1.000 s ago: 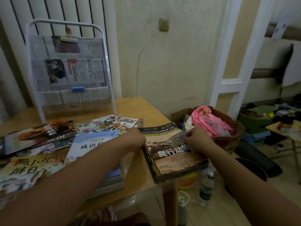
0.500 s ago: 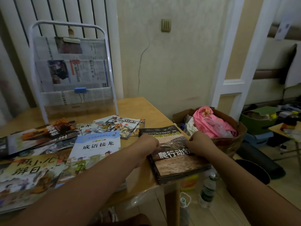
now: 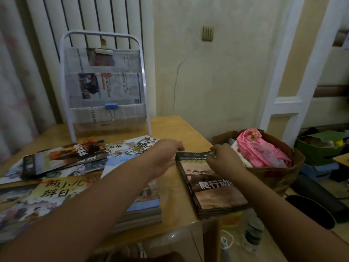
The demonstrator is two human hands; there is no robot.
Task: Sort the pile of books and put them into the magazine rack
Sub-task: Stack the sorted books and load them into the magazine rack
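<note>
Blue-covered stack [image 3: 143,208]: lower centre of the frame, near the bench [image 3: 175,188] front edge, squared up as if already sorted; the left forearm crosses over it.
Brown-covered stack [image 3: 213,188]: right of centre, at the bench's right edge, edges roughly aligned, likely a second sorted group.
Right hand [image 3: 224,157]: on the far top corner of the brown-covered stack, fingers pinching and lifting the top cover's corner, probably to pick up or check the top book.
Left hand [image 3: 166,154]: hovers spread and holding nothing just left of that stack, likely ready to steady it.
Loose magazines [image 3: 62,159]: left of the frame, overlapping and askew, still unsorted.
Basket [image 3: 283,173]: right, off the bench, holding pink cloth.
Magazine rack [image 3: 105,87]: upper left, upright at the bench's far edge; pockets lined with clipped newspaper, none of these books in it yet.
</note>
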